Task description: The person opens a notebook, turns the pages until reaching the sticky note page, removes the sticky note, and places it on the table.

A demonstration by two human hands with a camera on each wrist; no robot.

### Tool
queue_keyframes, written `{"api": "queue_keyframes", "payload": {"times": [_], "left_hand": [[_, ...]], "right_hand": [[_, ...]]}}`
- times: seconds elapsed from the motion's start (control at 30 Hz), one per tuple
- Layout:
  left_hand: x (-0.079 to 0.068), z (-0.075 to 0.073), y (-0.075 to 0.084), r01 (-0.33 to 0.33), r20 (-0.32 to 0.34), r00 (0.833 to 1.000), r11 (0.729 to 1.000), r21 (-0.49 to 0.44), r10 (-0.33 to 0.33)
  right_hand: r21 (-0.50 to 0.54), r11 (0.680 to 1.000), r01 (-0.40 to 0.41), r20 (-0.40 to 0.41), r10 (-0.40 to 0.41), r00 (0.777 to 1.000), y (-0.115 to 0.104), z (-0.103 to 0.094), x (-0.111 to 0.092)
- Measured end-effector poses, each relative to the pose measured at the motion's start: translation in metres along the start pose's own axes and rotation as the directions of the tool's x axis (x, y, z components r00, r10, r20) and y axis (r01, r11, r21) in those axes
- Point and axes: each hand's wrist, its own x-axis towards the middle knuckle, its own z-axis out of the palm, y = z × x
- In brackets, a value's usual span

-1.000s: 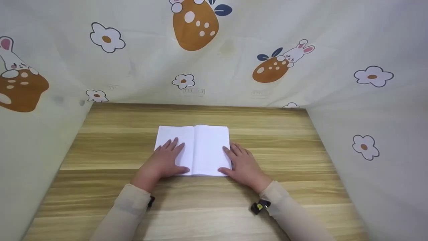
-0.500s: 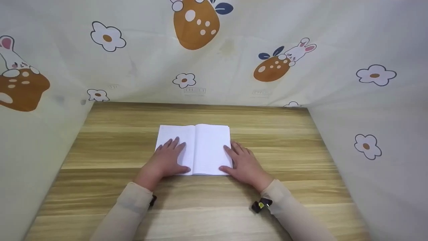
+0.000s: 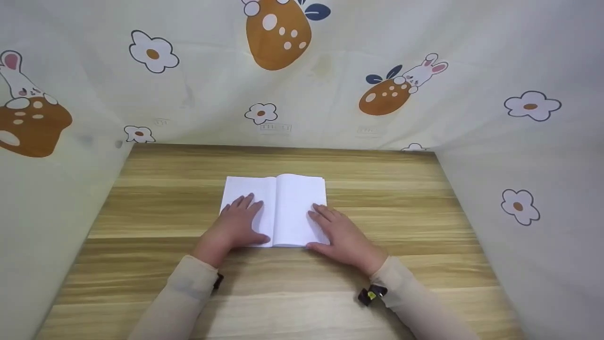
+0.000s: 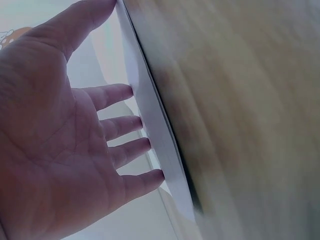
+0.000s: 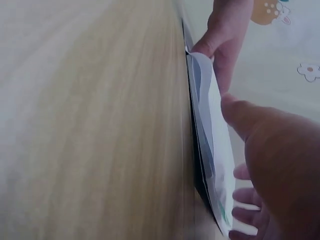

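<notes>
An open notebook [image 3: 295,208] with white pages lies on the wooden table, its spine running away from me. My left hand [image 3: 236,226] rests on the left page with fingers spread and thumb near the spine. In the left wrist view, the fingertips of that hand [image 4: 55,130] touch the paper. My right hand [image 3: 347,238] lies over the right page's outer edge, fingertips on the page and thumb at the lower corner. From the right wrist, the notebook [image 5: 218,135] shows its near edge, with a few pages arched up by the spine.
The wooden table [image 3: 283,302] extends around the notebook. Pale cloth [image 3: 321,99] printed with rabbits and flowers hangs behind and at both sides. A small black device [image 3: 372,294] sits at the right wrist.
My right hand's fingers have moved left from the notebook's outer edge onto the right page. The right page bulges slightly more near the spine. My left hand stays in place.
</notes>
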Motion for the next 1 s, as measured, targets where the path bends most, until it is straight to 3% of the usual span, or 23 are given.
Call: {"api": "queue_keyframes", "payload": {"times": [0.2,1.0], "left_hand": [[-0.0002,-0.0012,0.0013,-0.004,-0.005,1.000,1.000,-0.008,0.004],[0.0024,0.0011,-0.0018,-0.013,-0.020,1.000,1.000,0.004,0.013]], "right_hand": [[-0.038,0.990,0.139,-0.027,-0.140,0.990,-0.0053,0.0018,-0.0049],[-0.078,0.970,0.231,-0.029,-0.234,0.972,-0.0061,0.0048,-0.0015]]}}
